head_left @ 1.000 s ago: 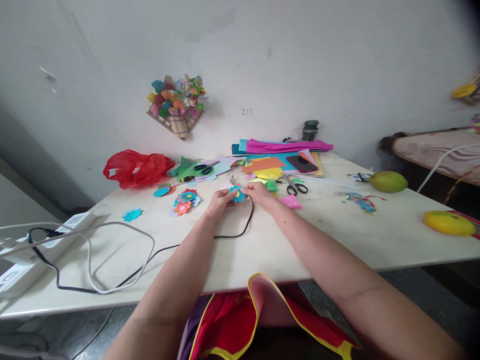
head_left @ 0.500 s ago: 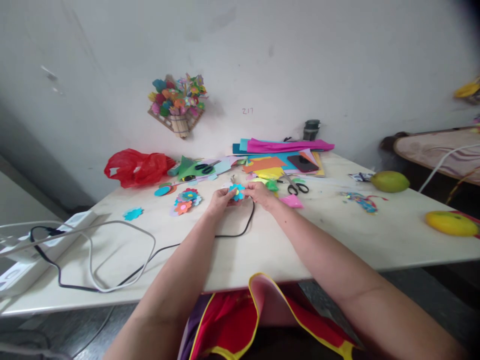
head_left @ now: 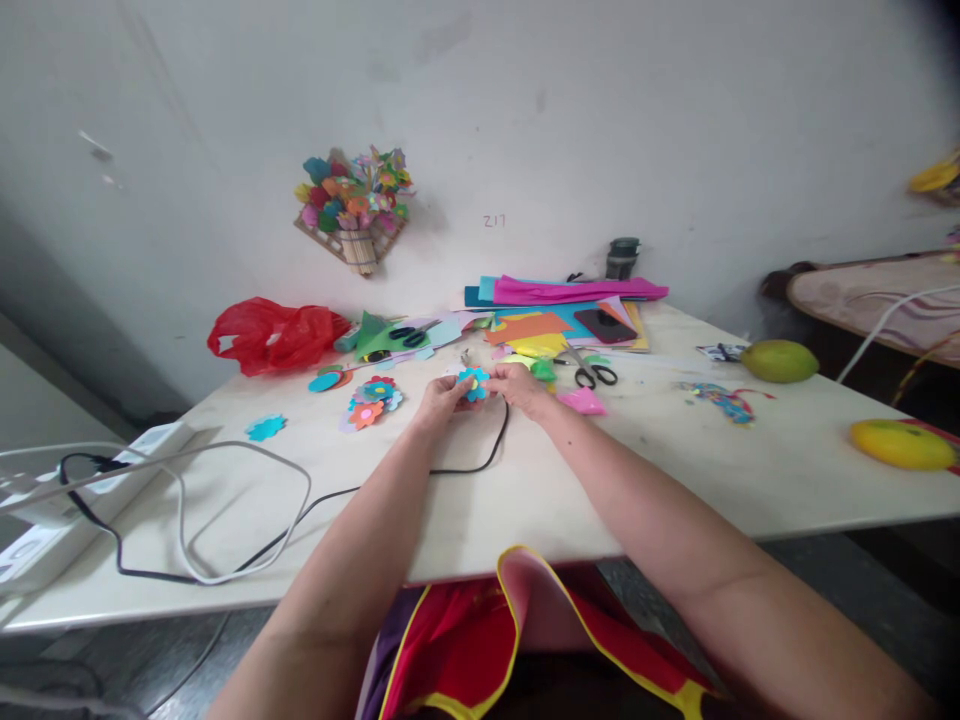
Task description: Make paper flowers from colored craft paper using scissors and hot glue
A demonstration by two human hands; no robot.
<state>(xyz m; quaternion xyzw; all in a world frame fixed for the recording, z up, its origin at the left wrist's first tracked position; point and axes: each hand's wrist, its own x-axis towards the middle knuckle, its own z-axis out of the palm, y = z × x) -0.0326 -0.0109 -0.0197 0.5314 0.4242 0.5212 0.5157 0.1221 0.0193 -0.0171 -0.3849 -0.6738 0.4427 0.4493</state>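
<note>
Over the white tabletop (head_left: pixel 525 510), our left hand (head_left: pixel 441 402) and right hand (head_left: pixel 519 388) grasp together one flower (head_left: pixel 473 374), the grip of the fingers pinching it from its two sides. We see bright blue, rounded petals, then a small yellow centre; our fingers hide part of the edge. Behind lie coloured sheets (head_left: pixel 527 327), and farther left a red plastic bag (head_left: pixel 274 338). A black cord (head_left: pixel 469 471) curves close to our right hand. Smaller are the layered flowers (head_left: pixel 367 415), the scissors (head_left: pixel 586 376) and one pink piece (head_left: pixel 583 402).
</note>
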